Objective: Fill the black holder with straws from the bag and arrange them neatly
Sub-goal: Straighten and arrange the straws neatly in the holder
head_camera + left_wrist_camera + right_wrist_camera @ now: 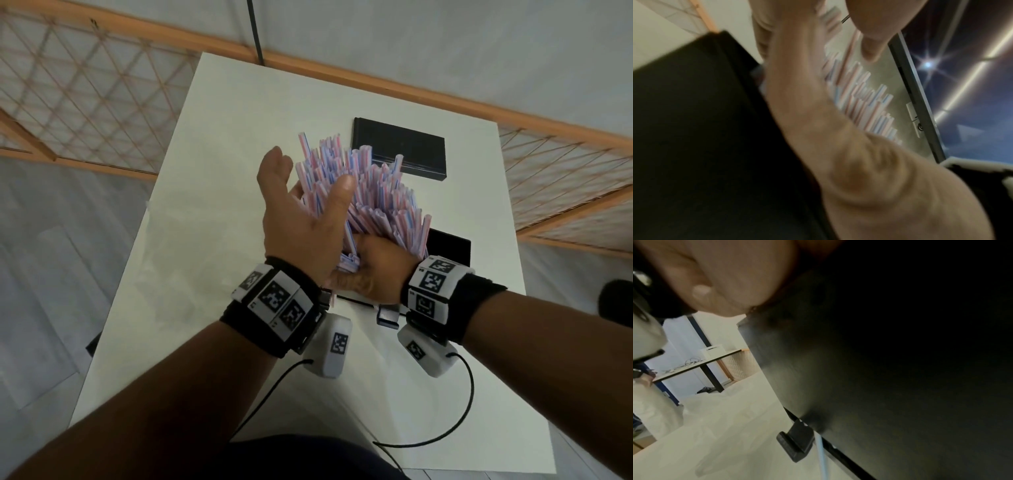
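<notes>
Right hand (371, 270) grips the straws (363, 192) at their base, over the holder (448, 245) at the table's (219, 137) near right. Left hand (301, 212), fingers spread, cups their left side, likely to square the fanned bundle.

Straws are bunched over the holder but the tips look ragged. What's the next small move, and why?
Probably tap the raised tips down with the left hand while the right hand grips the base of the straws. The bundle fans out at uneven heights above the black holder, and the left palm already lies against its side, so levelling looks closest to neat.
</notes>
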`<state>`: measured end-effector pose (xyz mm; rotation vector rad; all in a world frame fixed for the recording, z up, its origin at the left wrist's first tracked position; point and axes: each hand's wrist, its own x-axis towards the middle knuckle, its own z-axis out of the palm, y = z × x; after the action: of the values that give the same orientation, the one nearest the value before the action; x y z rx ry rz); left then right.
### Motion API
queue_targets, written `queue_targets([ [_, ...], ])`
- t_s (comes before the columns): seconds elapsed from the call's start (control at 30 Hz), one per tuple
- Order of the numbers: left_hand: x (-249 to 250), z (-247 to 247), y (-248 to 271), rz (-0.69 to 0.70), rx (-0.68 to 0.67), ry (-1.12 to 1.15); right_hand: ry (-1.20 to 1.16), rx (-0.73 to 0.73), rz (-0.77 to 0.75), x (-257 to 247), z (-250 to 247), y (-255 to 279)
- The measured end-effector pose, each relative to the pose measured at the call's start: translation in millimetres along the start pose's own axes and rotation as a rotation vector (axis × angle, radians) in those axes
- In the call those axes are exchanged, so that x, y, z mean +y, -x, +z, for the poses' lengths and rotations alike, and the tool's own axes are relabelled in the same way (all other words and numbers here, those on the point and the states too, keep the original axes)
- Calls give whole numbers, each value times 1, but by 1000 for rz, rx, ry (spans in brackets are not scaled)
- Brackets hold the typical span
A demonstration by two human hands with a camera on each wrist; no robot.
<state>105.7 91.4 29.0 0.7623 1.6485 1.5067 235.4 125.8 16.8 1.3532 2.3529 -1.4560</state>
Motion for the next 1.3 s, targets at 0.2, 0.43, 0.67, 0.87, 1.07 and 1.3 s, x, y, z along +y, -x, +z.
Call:
queue_targets([
  [0.2, 1, 12, -1, 60, -16, -145, 168, 6, 95, -11, -10, 4],
  [0.43, -5, 6, -3, 152, 62, -75, -6, 39, -21, 2, -4, 1],
  [0.67, -11, 4, -9, 58, 43, -55, -44, 33, 11, -5, -3, 2],
  [0.87, -16, -3, -7, 3, 44, -68, 74, -9, 82, 4, -1, 3],
  [1.07, -18, 2, -8, 185, -100, -297, 142, -34, 61, 7, 3, 1],
  [1.3, -38, 6, -5, 144, -165, -286, 348, -24, 3, 7, -5, 4],
])
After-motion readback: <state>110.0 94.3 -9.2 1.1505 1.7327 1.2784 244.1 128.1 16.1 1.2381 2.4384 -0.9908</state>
